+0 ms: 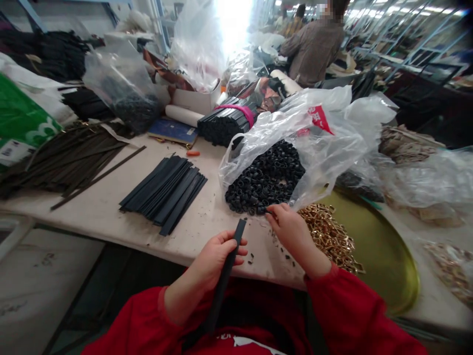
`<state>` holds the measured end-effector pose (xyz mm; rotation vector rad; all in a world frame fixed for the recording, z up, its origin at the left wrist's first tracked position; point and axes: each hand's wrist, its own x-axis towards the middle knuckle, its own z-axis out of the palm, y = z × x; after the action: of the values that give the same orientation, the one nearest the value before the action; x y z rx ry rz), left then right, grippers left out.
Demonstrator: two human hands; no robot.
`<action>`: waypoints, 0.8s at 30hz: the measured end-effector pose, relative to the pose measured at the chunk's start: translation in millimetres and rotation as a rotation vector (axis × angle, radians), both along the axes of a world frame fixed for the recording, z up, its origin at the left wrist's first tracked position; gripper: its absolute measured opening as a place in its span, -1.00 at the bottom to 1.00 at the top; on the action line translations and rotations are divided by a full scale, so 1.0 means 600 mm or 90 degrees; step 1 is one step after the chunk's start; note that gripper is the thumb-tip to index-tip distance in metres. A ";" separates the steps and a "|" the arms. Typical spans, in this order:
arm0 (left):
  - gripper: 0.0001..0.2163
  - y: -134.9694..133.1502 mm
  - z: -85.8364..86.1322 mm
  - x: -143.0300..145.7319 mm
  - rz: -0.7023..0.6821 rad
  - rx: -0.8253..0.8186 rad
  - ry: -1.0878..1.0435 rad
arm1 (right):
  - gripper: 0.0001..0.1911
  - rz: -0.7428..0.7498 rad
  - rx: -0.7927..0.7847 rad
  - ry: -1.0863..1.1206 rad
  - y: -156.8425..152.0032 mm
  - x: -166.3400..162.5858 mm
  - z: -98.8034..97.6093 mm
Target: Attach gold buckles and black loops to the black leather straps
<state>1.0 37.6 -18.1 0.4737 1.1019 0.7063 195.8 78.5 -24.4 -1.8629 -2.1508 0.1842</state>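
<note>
My left hand (216, 259) is closed round a long flat black strap (229, 261) that points up and away over the table edge. My right hand (290, 229) reaches to the near edge of a heap of small black loops (264, 180) spilling from a clear plastic bag (325, 143); its fingertips pinch one small black loop (269, 212). A pile of gold metal buckles (330, 236) lies just right of that hand on a round brass-coloured tray (388, 246). A stack of similar black straps (164, 192) lies on the table to the left.
More dark strips (62, 160) are heaped at far left, a tied bundle of black strips (229, 121) at the back, with plastic bags, a box and a blue book around it. A person in a brown top (314, 49) works at the back. The table edge (148, 241) runs near me.
</note>
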 end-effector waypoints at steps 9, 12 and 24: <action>-0.81 -0.003 -0.012 -0.005 -0.002 -0.005 -0.027 | -0.86 0.095 0.022 -0.264 0.030 -0.063 -0.013; -0.82 -0.006 -0.019 -0.009 -0.006 -0.004 -0.034 | -0.88 0.100 0.009 -0.247 0.026 -0.063 -0.016; -0.83 -0.023 -0.001 -0.010 -0.118 0.245 0.171 | -0.72 -0.084 -0.366 0.869 -0.054 -0.040 -0.011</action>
<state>-5.0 23.9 -18.9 1.0098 1.1557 0.7048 171.6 46.4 -31.0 -1.3098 -1.0207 1.6029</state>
